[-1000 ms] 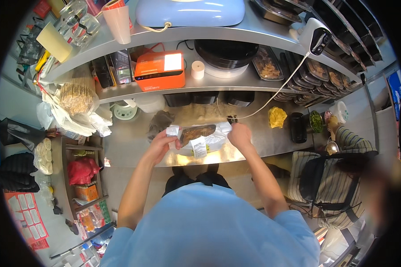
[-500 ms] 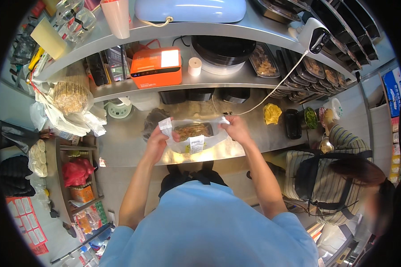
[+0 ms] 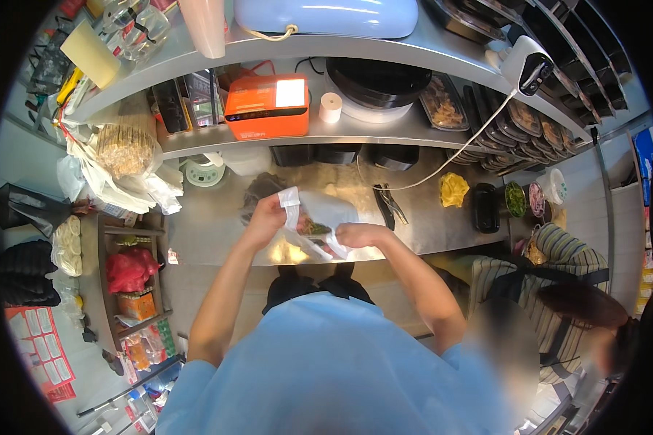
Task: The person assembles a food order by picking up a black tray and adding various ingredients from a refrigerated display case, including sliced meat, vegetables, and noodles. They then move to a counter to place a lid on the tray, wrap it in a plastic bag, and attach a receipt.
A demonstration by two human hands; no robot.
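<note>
A translucent white plastic bag is stretched between my hands above the front of the metal counter. My left hand is closed on one of its handles, at the bag's left side. My right hand grips the gathered handle at the other side, lower and nearer to me. Inside the bag is a food container; greens and brownish food show through, while the rest is hidden by plastic. Behind my left hand lies a crumpled dark plastic bag. A black-handled tool, perhaps scissors, rests behind my right hand.
To the right on the counter are a crumpled yellow cloth, a black tray and a tub of chopped greens. An orange printer stands on the shelf. A co-worker in a striped top is close on my right.
My right hand has moved inward and toward me, drawing its handle close to my left hand. The bag has narrowed and tilted. The black-handled tool has come into sight. The view has shifted slightly.
</note>
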